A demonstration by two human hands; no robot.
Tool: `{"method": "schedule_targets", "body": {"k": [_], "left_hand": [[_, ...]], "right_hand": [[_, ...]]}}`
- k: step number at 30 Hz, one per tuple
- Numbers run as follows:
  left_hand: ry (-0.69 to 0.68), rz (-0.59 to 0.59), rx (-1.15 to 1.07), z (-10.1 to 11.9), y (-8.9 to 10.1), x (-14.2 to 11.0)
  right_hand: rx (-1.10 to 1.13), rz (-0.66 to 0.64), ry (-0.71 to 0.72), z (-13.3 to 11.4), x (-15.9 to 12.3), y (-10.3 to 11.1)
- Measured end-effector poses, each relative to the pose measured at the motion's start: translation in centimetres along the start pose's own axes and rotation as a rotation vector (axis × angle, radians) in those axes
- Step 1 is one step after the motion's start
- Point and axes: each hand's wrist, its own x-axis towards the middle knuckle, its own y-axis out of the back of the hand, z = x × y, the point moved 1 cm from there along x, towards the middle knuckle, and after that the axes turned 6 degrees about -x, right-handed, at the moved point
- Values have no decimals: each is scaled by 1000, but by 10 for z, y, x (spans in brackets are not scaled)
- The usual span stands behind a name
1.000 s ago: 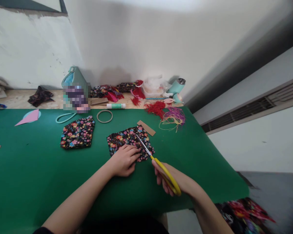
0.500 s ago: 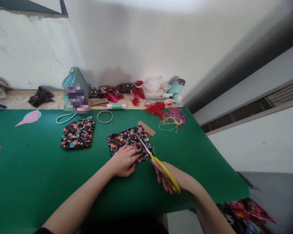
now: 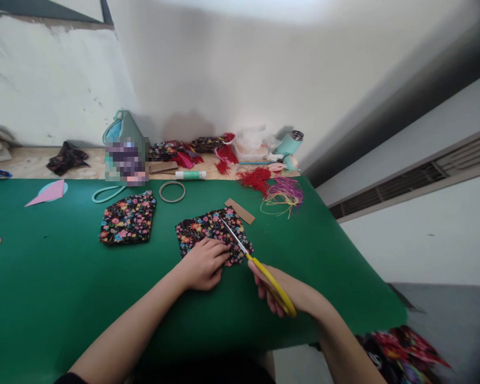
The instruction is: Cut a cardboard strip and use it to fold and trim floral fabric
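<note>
A piece of black floral fabric (image 3: 196, 226) lies on the green table cover (image 3: 64, 298) in front of me. My left hand (image 3: 206, 263) rests on its lower part, fingers laid over the cloth and pressing it down. In my right hand (image 3: 278, 290) is a pair of scissors (image 3: 270, 277) with yellow handles, my fingers wrapped round them. The blades lie slanted across the fabric's right side, pointing up and left, and look nearly closed. Touching or close behind the fabric's upper right edge is a brown cardboard strip (image 3: 240, 211).
Left of the fabric is a folded floral stack (image 3: 128, 220); behind are a ring (image 3: 172, 192) and glue stick (image 3: 190, 175). Red tassels (image 3: 254, 180) and purple-yellow threads (image 3: 284, 194) lie at back right. A bottle (image 3: 290, 143) leans by the wall. The table's right edge slants toward me.
</note>
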Motion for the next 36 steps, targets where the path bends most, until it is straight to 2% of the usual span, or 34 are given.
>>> {"method": "schedule_targets", "body": {"k": [22,24,27,29,33,36], "left_hand": [[-15,9,-1,1,-2,-1],[-27,70,-18,0,2,-2],[18,256,-82,-9,18,4],[49,291,-121,-20,32,15],[78,15,-196,-45,51,49],[125,-105,-189,-55,54,70]], "right_hand": [[35,-1,11,-3,7,0],[41,-1,13,-2,8,0],[37,10,15,-2,8,-1],[28,13,21,-2,8,-1],[22,18,34,-2,7,-1],[34,23,20,-2,7,-2]]}}
